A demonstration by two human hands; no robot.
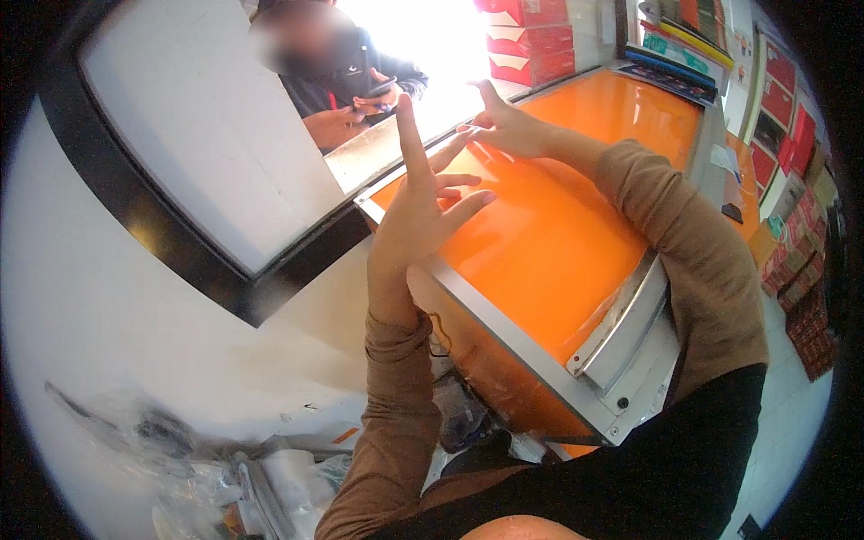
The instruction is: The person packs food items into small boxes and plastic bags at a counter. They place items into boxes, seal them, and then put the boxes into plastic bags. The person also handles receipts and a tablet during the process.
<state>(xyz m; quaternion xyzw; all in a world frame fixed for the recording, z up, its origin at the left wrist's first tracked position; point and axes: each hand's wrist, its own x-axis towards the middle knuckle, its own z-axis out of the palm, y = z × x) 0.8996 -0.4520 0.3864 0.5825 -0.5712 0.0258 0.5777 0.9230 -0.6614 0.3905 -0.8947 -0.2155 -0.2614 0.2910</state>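
My left hand [425, 209] is raised over the near left edge of an orange-topped counter [540, 256]. Its index finger points up and the other fingers are spread, with nothing in them. Beyond it, my right hand [509, 125] hovers over the counter's far edge with one finger raised. Its lower fingertips meet a finger of my left hand. A pale sliver shows at that meeting point; whether it is a nail or a small object is unclear. Both forearms wear brown sleeves.
Across the counter, at an opening, a person [324, 74] in dark clothes holds a phone [379, 86]. Red boxes [530, 40] are stacked outside. A black-framed white panel [202, 135] borders the left. Plastic bags [202, 486] lie below, and patterned cartons [803, 256] are piled at right.
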